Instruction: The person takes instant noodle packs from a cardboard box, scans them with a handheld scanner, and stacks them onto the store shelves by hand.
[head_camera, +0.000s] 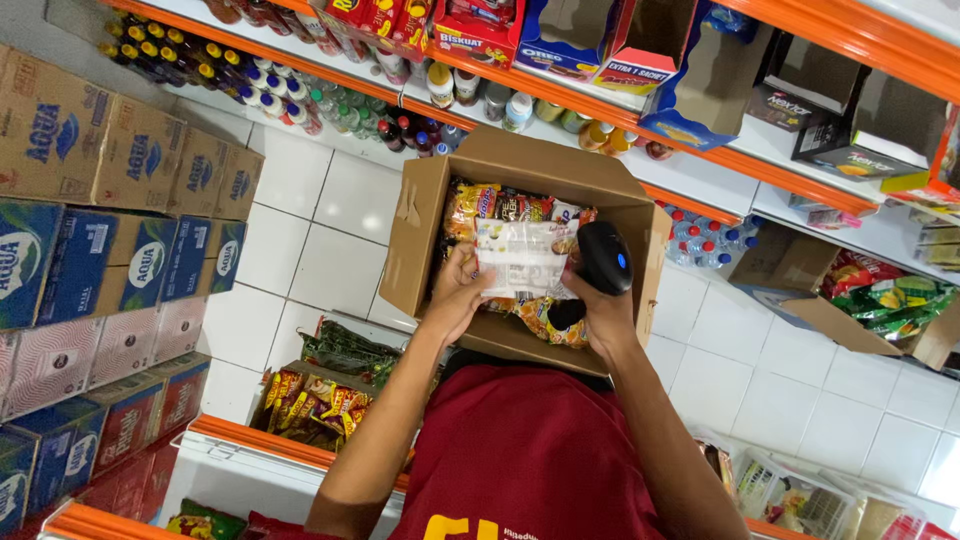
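Our left hand (458, 292) is closed around the edge of a white printed packet (522, 258), holding it just above the open cardboard box (425, 225) of snack packs (500, 205). Our right hand (597, 312) is wrapped tight on a black handheld scanner (604, 258), right beside the packet's far edge.

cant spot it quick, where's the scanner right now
In the head view the black scanner is in the right hand, at the right side of the open cardboard box, right beside the white packet held by the left hand.
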